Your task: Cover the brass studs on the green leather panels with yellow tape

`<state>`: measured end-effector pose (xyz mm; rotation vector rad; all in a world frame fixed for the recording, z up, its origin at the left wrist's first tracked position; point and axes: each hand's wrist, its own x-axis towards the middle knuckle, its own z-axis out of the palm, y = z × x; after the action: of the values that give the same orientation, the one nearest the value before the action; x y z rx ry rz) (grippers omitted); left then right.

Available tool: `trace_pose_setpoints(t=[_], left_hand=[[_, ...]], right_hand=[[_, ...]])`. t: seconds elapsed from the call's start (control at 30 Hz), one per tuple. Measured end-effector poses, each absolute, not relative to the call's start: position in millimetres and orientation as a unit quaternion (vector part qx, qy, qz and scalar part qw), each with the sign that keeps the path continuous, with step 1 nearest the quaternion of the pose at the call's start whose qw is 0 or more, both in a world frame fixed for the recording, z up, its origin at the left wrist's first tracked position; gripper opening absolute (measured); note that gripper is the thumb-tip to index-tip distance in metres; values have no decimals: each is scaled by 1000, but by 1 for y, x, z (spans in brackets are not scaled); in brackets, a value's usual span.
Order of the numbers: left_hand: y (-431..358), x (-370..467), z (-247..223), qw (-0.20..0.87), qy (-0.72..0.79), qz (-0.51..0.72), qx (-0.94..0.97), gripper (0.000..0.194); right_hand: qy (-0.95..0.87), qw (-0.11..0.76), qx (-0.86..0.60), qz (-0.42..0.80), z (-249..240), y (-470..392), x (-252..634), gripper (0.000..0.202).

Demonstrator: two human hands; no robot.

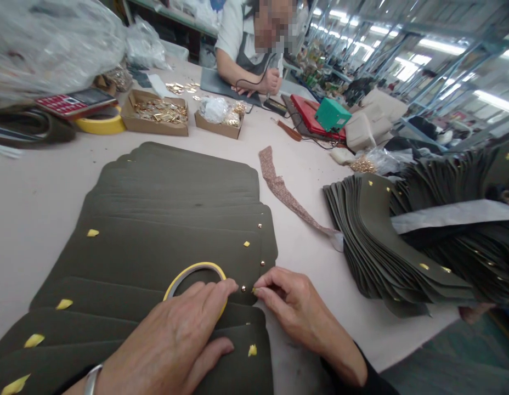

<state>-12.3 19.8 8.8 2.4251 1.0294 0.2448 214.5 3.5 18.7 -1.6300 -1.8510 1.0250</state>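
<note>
Dark olive flat panels (176, 236) lie overlapped in a fanned row in front of me. Over them is my left hand (172, 334), curled on a narrow roll of yellow tape (205, 265); its lower part is hidden behind the fingers. Beside a gold stud (243, 288) at the panel's right edge, my right hand (293, 304) pinches a small yellow bit of tape (255, 291) between thumb and forefinger. Other yellow tape bits (64, 304) and studs (260, 225) dot the panels.
At right stands a thick stack of bent olive panels (373, 236) with a pale band. A mottled pinkish strip (285, 195) lies between. Cardboard boxes of gold metal pieces (156, 115) sit at the back. Across the table a person (242, 55) works near a green box (332, 114).
</note>
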Motion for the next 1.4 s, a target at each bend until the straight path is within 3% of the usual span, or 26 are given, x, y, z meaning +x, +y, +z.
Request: trace_pose_setpoints(t=[0.4, 0.67, 0.8, 0.93, 1.07, 1.4], left_hand=[[23, -9, 14, 251, 403, 96, 875, 51], [21, -9, 16, 285, 409, 100, 861, 35], [19, -9, 16, 278, 413, 93, 862, 41], [22, -7, 20, 290, 416, 93, 857, 43], [24, -6, 23, 300, 419, 95, 852, 40], [19, -10, 34, 309, 416, 61, 853, 27]], right_hand=[[-771, 163, -553, 268, 4, 3, 200, 13], [-773, 156, -555, 263, 4, 11, 197, 17], [-714, 201, -599, 300, 3, 11, 202, 43], [-803, 221, -504, 230, 4, 7, 212, 14], [-884, 123, -428, 140, 6, 6, 212, 21], [-743, 113, -617, 234, 13, 14, 185, 9]])
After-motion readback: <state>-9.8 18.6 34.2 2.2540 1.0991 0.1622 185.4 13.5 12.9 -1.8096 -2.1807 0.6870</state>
